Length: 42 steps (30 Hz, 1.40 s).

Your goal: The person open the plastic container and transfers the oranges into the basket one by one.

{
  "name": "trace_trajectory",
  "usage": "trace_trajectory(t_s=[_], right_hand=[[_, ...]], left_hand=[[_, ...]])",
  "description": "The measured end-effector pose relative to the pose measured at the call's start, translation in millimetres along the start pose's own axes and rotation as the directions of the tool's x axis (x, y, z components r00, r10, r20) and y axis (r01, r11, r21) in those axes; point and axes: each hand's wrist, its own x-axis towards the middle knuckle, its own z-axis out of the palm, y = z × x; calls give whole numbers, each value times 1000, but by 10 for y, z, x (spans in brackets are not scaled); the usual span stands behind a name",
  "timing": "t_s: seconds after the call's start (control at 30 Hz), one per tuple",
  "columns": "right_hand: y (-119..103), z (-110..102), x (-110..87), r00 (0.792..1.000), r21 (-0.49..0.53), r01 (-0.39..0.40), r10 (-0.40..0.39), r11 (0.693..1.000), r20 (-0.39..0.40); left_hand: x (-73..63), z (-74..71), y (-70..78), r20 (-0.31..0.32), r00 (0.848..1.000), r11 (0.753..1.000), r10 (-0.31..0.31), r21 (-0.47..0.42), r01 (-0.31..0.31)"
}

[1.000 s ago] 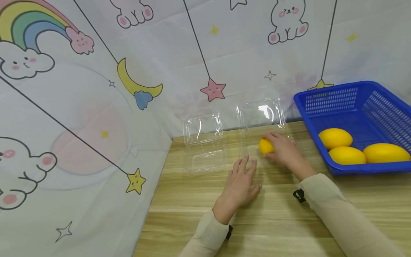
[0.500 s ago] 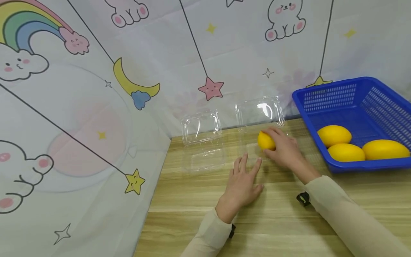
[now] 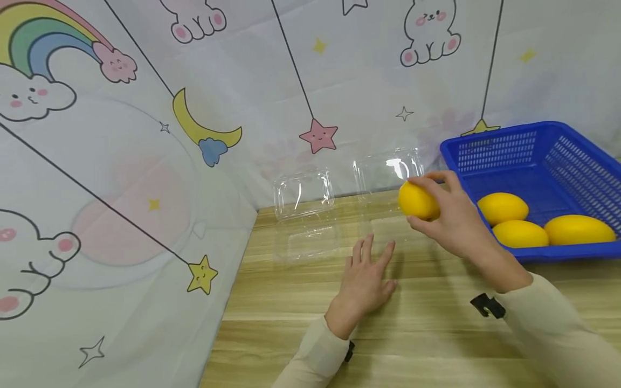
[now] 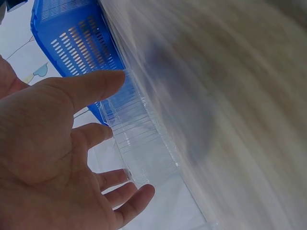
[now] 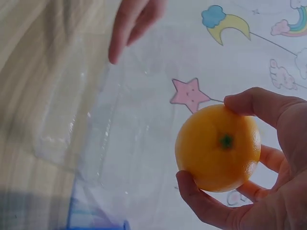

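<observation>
My right hand (image 3: 453,218) grips an orange (image 3: 418,200) between thumb and fingers, raised above the right clear plastic box (image 3: 388,215) and left of the blue basket (image 3: 458,186). In the right wrist view the orange (image 5: 216,148) shows glossy skin and a green stem spot. My left hand (image 3: 361,283) is spread over the table, palm down and holding nothing, its fingertips at the near edge of that box. In the left wrist view its fingers (image 4: 98,88) overlap the clear box wall (image 4: 139,129). The box's lid stands up at the back.
A second, smaller clear box (image 3: 310,240) with a raised lid stands to the left. Inside the blue basket lie 3 more yellow-orange fruits, one nearest its front corner (image 3: 521,234). A printed cloth (image 3: 271,81) hangs behind the wood-grain table (image 3: 291,302).
My right hand has lifted the orange up from the right clear box and carried it slightly right, nearer the basket. My left hand has stayed almost in place.
</observation>
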Motion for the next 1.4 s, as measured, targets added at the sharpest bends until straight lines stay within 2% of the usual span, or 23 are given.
trace_trajectory(t_s=[0.4,0.57,0.8,1.03,1.17,1.4], right_hand=[[140,-508,-76,997,-45,-60,57,997,-58],[292,-700,-120,989,-98,-136,128,986,-78],[483,-943,-177,968,-184,-242,223,953,-118],[729,-1129,-219,937,-270,-349,327,897,-125],[891,-1192,-224,917,-282,-398,373,873,-140],[1166,-1210,-201,895,-280,-446,420,850,-149]], left_hand=[[7,0,-24,11,1000,999,-14,-32,14],[2,5,-45,9,1000,999,-15,-46,15],[-11,25,-59,7,1000,998,-15,-57,15],[-15,10,-52,-1,1000,999,3,-37,-3],[1,-14,-39,-2,1000,1000,16,-15,-16],[5,-7,-22,8,1000,1000,14,-24,-14]])
